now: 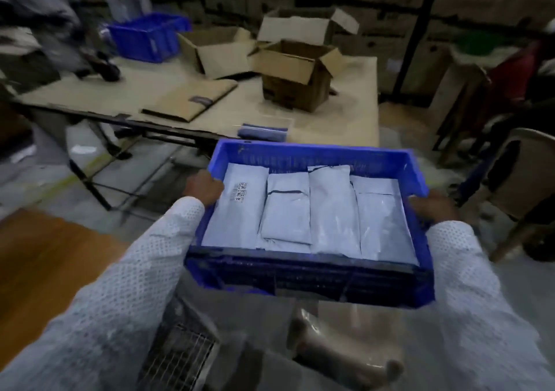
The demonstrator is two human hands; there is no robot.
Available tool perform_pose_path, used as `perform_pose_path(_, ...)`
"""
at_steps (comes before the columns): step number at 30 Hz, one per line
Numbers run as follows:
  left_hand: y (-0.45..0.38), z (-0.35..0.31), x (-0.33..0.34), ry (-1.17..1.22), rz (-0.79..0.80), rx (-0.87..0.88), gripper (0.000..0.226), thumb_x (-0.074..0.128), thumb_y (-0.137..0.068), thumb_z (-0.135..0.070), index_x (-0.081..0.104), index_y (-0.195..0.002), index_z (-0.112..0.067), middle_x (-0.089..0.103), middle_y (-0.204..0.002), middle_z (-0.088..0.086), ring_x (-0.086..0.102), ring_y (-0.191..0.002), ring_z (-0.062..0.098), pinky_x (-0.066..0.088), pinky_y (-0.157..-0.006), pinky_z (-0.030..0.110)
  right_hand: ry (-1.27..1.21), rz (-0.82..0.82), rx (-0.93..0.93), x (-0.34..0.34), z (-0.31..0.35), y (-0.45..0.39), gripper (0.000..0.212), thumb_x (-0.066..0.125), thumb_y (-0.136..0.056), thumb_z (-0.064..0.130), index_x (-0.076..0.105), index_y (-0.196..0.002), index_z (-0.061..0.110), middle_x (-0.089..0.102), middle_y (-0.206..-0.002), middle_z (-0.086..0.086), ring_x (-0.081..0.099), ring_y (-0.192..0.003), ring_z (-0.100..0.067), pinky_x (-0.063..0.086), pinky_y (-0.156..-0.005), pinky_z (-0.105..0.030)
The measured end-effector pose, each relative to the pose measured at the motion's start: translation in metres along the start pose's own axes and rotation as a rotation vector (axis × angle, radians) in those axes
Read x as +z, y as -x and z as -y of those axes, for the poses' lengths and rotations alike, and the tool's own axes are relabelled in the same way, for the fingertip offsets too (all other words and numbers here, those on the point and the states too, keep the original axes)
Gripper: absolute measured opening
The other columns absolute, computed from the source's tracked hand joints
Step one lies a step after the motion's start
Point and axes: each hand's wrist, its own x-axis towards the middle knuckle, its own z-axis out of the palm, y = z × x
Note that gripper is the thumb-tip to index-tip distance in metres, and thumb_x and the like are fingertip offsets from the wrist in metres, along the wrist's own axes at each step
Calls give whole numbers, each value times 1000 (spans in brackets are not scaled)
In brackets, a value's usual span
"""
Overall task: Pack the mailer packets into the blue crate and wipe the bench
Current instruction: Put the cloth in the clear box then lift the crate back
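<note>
open cardboard boxes (pixel 295 73), flattened cardboard (pixel 192 99) — plastic chair (pixel 522 180)

Mailer packets (pixel 312 210) side by side in crate (pixel 309 279), bench (pixel 330 114) behind

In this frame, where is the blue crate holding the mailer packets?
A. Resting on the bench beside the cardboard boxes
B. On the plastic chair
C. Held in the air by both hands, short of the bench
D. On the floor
C: the left hand and right hand grip opposite sides of the blue crate, with floor visible beneath and the bench beyond it.
</note>
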Motion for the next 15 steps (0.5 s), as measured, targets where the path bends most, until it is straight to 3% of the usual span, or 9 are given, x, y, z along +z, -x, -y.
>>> perform_pose_path(4,10,26,-64,-23,-76,-20,35,51,-93,-17,59,-119,5,59,-126,31,58,-114,43,45,-86,38,13,26,-36,8,57,18,35,62,-87,24,64,-107,-5,65,-109,-32,66,-100,-42,52,-82,-43)
perform_pose_path(10,49,103,-142,-46,-199,-111,34,51,-94,-18,59,-118,4,59,-124,30,59,-111,41,43,-81,35,70,114,-170,48,139,70,30,60,-85,20,61,-103,-4,62,-108,-30,62,-90,-38,48,-75,-35)
perform_pose_path(12,69,135,-163,-41,-239,-168,33,52,-93,-16,60,-117,3,61,-122,29,59,-110,42,42,-79,35,79,138,-233,65,165,94,18,60,-86,17,60,-87,-1,62,-94,-25,54,-69,-31,42,-64,-31)
perform_pose_path(15,100,179,-191,-17,-271,-268,36,53,-92,-16,57,-121,4,58,-126,31,57,-114,43,46,-89,39,57,210,-333,93,196,127,22,59,-86,12,49,-66,9,59,-86,-21,58,-76,-34,43,-68,-34)
